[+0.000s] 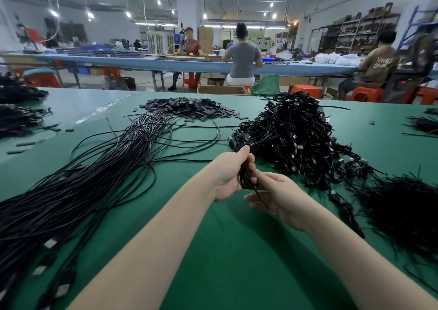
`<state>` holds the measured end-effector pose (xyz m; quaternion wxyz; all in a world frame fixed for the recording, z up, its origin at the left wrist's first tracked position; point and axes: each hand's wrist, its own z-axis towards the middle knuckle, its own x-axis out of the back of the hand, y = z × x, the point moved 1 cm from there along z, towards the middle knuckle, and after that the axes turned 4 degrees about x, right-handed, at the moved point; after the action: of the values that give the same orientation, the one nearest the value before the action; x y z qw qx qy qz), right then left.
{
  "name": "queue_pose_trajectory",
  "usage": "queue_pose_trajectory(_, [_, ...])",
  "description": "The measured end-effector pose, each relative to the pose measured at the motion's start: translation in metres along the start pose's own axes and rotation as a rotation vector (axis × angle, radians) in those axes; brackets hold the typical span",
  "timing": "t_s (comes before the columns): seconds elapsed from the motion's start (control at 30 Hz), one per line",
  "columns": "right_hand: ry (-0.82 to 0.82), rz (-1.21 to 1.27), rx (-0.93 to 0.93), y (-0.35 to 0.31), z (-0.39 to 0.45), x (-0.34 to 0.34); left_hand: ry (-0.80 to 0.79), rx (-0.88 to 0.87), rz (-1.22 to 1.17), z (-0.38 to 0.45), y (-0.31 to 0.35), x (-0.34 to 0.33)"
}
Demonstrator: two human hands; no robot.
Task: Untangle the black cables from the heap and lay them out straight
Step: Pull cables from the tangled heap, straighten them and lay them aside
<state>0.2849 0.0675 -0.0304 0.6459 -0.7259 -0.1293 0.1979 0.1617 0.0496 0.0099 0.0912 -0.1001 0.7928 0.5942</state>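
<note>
I judge the job roughly half done. On the left of the frame a long run of straightened cables (78, 189) already lies across the green bench (237, 250), stretching from the lower left corner up toward the small black pieces (189, 107) at upper centre. Right of centre the heap (296, 139) is still tall and knotted, so plenty is left to pull. In the middle, my left hand (231, 174) is wrapped round a small bundle (246, 174) of cables drawn from the heap's near edge, thumb up top, and my right hand (278, 194) pinches that bundle low down, fingers curled, with one strand trailing over the palm. More black tangles (403, 215) sit at lower right; I can't tell whether those count as sorted.
</note>
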Motion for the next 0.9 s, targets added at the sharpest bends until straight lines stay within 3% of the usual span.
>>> queue_pose_trajectory(0.13, [0.035, -0.043, 0.008, 0.001, 0.002, 0.003, 0.003, -0.017, 0.065, 0.001, -0.001, 0.002])
queue_pose_trajectory(0.27, [0.060, -0.059, 0.066, 0.000, 0.002, 0.002, 0.124, -0.104, 0.291, 0.007, -0.005, 0.005])
queue_pose_trajectory(0.4, [0.051, -0.150, 0.144, -0.002, 0.001, 0.001, 0.050, -0.143, 0.174, 0.010, -0.009, 0.003])
queue_pose_trajectory(0.53, [-0.082, -0.230, 0.160, -0.002, -0.001, -0.003, 0.037, -0.148, 0.114, 0.012, -0.013, -0.001])
queue_pose_trajectory(0.63, [-0.113, -0.432, 0.217, -0.004, -0.002, -0.003, 0.022, -0.106, 0.103, 0.013, -0.015, 0.003])
queue_pose_trajectory(0.77, [-0.004, -0.922, 0.347, -0.001, 0.000, -0.003, 0.036, -0.074, 0.150, 0.013, -0.018, 0.004])
queue_pose_trajectory(0.9, [0.158, -1.187, 0.274, 0.007, -0.003, -0.002, 0.032, -0.040, 0.145, 0.013, -0.025, -0.003])
